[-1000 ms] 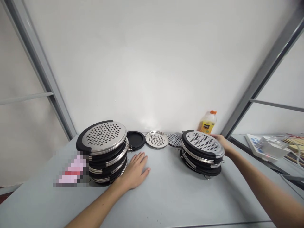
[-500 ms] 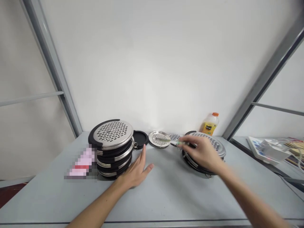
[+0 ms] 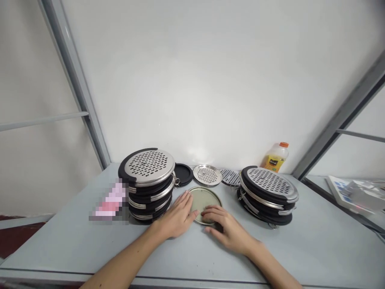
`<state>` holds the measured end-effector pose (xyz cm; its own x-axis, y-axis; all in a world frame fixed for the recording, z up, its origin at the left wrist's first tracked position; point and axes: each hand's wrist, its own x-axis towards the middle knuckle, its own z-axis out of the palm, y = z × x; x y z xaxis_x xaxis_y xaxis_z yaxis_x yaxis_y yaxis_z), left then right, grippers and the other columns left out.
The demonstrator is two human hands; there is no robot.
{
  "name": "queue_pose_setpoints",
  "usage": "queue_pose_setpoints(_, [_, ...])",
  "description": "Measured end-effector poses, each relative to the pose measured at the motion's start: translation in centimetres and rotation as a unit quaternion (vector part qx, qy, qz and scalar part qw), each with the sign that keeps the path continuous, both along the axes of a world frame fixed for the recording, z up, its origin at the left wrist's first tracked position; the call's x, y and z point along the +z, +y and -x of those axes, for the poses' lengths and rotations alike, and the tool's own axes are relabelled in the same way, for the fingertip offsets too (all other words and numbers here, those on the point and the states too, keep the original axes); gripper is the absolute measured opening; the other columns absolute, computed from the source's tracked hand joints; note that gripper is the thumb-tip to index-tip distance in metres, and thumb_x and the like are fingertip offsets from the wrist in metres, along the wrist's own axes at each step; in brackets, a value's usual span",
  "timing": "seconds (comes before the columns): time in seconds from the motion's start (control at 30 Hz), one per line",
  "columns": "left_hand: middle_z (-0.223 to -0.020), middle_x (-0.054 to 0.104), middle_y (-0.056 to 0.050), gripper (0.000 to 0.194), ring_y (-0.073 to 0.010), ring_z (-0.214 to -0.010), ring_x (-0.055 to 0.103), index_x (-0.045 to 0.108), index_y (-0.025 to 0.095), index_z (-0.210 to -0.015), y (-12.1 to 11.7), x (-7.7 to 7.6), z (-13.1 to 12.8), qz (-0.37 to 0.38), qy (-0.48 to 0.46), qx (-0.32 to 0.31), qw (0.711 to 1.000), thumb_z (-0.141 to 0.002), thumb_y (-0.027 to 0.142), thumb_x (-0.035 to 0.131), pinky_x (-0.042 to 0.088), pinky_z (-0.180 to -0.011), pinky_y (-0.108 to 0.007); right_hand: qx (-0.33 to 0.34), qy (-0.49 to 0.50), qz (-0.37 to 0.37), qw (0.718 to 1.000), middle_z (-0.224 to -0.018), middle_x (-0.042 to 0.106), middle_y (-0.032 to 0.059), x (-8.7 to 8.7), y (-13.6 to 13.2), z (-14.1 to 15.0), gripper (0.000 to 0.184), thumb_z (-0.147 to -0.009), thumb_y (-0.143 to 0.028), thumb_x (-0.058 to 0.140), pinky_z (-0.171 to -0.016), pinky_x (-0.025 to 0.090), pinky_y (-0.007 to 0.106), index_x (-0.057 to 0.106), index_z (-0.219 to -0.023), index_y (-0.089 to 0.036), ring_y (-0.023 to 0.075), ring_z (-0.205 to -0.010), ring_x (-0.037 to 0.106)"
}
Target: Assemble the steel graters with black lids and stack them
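Observation:
A round, shallow metal plate point(image 3: 205, 196) with a raised rim and a plain greenish-gold face lies flat on the table in front of me. My left hand point(image 3: 179, 216) rests at its left edge with fingers stretched out, the fingertips touching the rim. Over the plate's front right part is my right hand point(image 3: 227, 228). Its fingers are bent and its thumb stands apart on the near side; no grip on the plate shows. Left of my left hand rises a stack of perforated steel-and-black round plates point(image 3: 150, 166). A lower, similar stack point(image 3: 267, 184) stands on the right.
Along the wall lie a black round tray point(image 3: 183, 175), a perforated steel disc point(image 3: 207, 175) and a darker perforated disc point(image 3: 230, 177). An orange-capped bottle point(image 3: 276, 157) stands behind the right stack. A power strip point(image 3: 349, 196) is at far right, a blurred pink item point(image 3: 111, 202) at left.
My right hand has come from behind the right stack to the middle, bringing the metal plate down in front of me. The left hand stays near the left stack, now at the plate's rim.

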<state>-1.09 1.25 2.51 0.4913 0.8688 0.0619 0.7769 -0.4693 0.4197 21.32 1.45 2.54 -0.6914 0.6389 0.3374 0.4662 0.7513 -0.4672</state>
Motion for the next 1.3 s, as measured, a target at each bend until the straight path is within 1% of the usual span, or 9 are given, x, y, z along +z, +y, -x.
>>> queue_pose_setpoints(0.1, [-0.154,0.018,-0.018,0.060,-0.0247,-0.144,0.009,0.027,0.004,-0.145,0.1,-0.5,-0.1,-0.032,0.030,0.002,0.999,-0.099,0.044,0.024,0.016,-0.117,-0.041,-0.074,-0.017,-0.029,0.997,-0.129,0.058,0.0128,-0.8,0.3,-0.2,0.033,-0.093,-0.029,0.046,-0.105,0.038,0.044,0.060,-0.120,-0.018,0.0252,-0.127,0.046])
queue_pose_setpoints(0.2, [-0.154,0.019,-0.017,0.055,-0.0249,-0.144,0.007,0.028,0.004,-0.144,0.2,-0.8,-0.3,-0.043,0.053,0.005,0.998,-0.099,0.036,0.024,0.016,-0.116,-0.040,-0.107,-0.049,-0.040,0.992,-0.135,0.054,0.0153,-1.5,0.5,-0.2,0.040,-0.094,-0.032,0.044,-0.106,0.037,0.045,0.056,-0.127,-0.015,0.0265,-0.127,0.046])
queue_pose_setpoints(0.47, [-0.154,0.022,-0.018,0.055,-0.0252,-0.144,0.009,0.030,0.001,-0.143,0.3,-0.7,-0.5,-0.047,0.084,0.014,0.995,-0.097,0.030,0.026,0.016,-0.116,-0.038,-0.109,-0.060,-0.030,0.992,-0.135,0.054,0.0149,-1.3,0.4,-0.2,0.040,-0.093,-0.032,0.044,-0.105,0.039,0.044,0.057,-0.127,-0.015,0.0265,-0.124,0.049])
queue_pose_setpoints(0.73, [-0.153,0.023,-0.017,0.052,-0.0243,-0.144,0.009,0.032,0.006,-0.142,0.5,-0.9,-0.4,-0.047,0.065,0.007,0.997,-0.097,0.031,0.026,0.018,-0.116,-0.042,-0.107,-0.052,-0.019,0.993,-0.134,0.053,0.0161,-1.3,0.5,-0.2,0.040,-0.093,-0.032,0.045,-0.104,0.039,0.045,0.057,-0.127,-0.015,0.0274,-0.124,0.049])
queue_pose_setpoints(0.9, [-0.156,0.013,-0.017,0.051,-0.0268,-0.144,0.006,0.033,0.007,-0.142,0.5,-0.9,-0.5,-0.022,0.049,0.021,0.998,-0.095,0.026,0.029,0.018,-0.115,-0.044,-0.093,-0.020,-0.013,0.995,-0.131,0.056,0.0152,-1.3,0.9,-0.4,0.039,-0.091,-0.033,0.048,-0.103,0.040,0.045,0.057,-0.126,-0.016,0.0267,-0.121,0.051])
queue_pose_setpoints(0.97, [-0.156,0.012,-0.016,0.049,-0.0273,-0.144,0.005,0.035,0.009,-0.141,0.5,-0.8,-0.5,-0.023,0.039,0.016,0.999,-0.094,0.023,0.031,0.018,-0.115,-0.045,-0.106,0.026,-0.017,0.994,-0.128,0.058,0.0147,-1.1,1.8,-0.5,0.040,-0.091,-0.032,0.048,-0.101,0.042,0.044,0.054,-0.127,-0.016,0.0255,-0.118,0.053])
queue_pose_setpoints(1.13, [-0.156,0.017,-0.014,0.046,-0.0253,-0.144,0.010,0.041,0.013,-0.137,0.4,-0.3,-0.3,-0.027,0.028,-0.001,0.999,-0.091,0.019,0.033,0.019,-0.116,-0.044,-0.233,0.138,-0.066,0.960,-0.129,0.056,0.0144,0.0,6.9,0.0,0.043,-0.091,-0.029,0.043,-0.098,0.043,0.046,0.045,-0.132,-0.017,0.0259,-0.117,0.053])
queue_pose_setpoints(1.2, [-0.155,0.019,-0.014,0.046,-0.0251,-0.144,0.011,0.042,0.013,-0.136,0.3,-0.1,-0.3,-0.026,0.030,0.001,0.999,-0.091,0.019,0.034,0.019,-0.116,-0.043,-0.292,0.142,-0.073,0.943,-0.130,0.052,0.0195,0.4,9.5,0.3,0.049,-0.088,-0.023,0.044,-0.098,0.044,0.044,0.040,-0.134,-0.009,0.0268,-0.115,0.054])
queue_pose_setpoints(1.3, [-0.154,0.022,-0.014,0.045,-0.0256,-0.144,0.013,0.042,0.012,-0.136,0.4,-0.1,-0.1,-0.021,0.031,0.001,0.999,-0.093,0.020,0.033,0.019,-0.116,-0.042,-0.399,0.087,-0.098,0.907,-0.129,0.050,0.0261,0.3,12.4,0.4,0.059,-0.077,-0.006,0.041,-0.102,0.040,0.042,0.035,-0.136,0.001,0.0294,-0.121,0.048])
